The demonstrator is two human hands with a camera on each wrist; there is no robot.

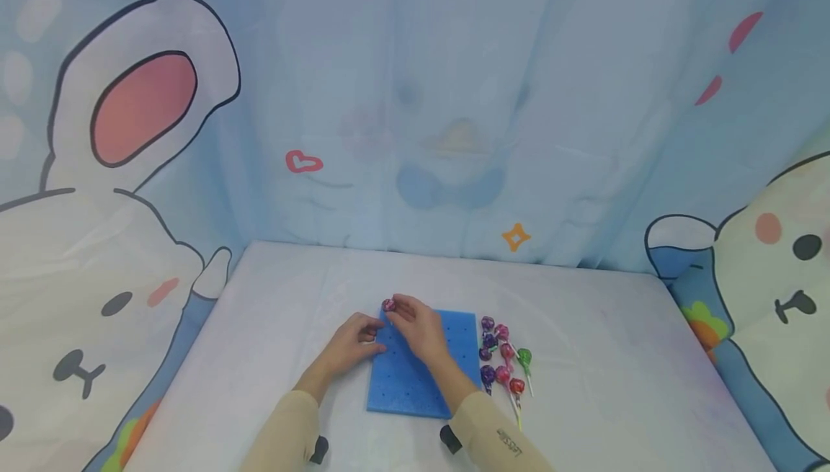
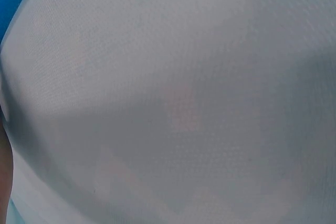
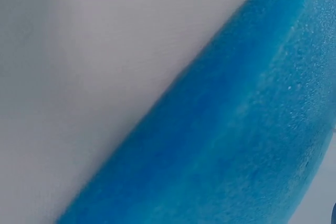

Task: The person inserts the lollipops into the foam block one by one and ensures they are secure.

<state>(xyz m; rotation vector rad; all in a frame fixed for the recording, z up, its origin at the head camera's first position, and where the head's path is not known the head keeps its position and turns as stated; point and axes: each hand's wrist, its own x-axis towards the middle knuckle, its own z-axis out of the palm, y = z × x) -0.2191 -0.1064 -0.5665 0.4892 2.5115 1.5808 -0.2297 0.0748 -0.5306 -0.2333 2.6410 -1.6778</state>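
Observation:
A blue foam board point(image 1: 415, 385) with rows of small holes lies flat on the white table. Over its far left corner, my right hand point(image 1: 418, 328) pinches a lollipop in a dark red-purple wrapper point(image 1: 388, 305); the fingers hide its stick. My left hand point(image 1: 350, 346) is at the board's left edge, thumb and fingers apart, the thumb reaching onto the board. A small dark reddish patch shows between them, too small to identify. In the right wrist view, the board's side point(image 3: 210, 129) fills much of the picture. The left wrist view shows mostly white cloth.
To the right of the board lie several wrapped lollipops point(image 1: 502, 375) in purple, pink and red, with a green lollipop point(image 1: 524, 357) outermost. A light blue cartoon curtain point(image 1: 454, 97) hangs behind the white table point(image 1: 596, 357) and along both sides.

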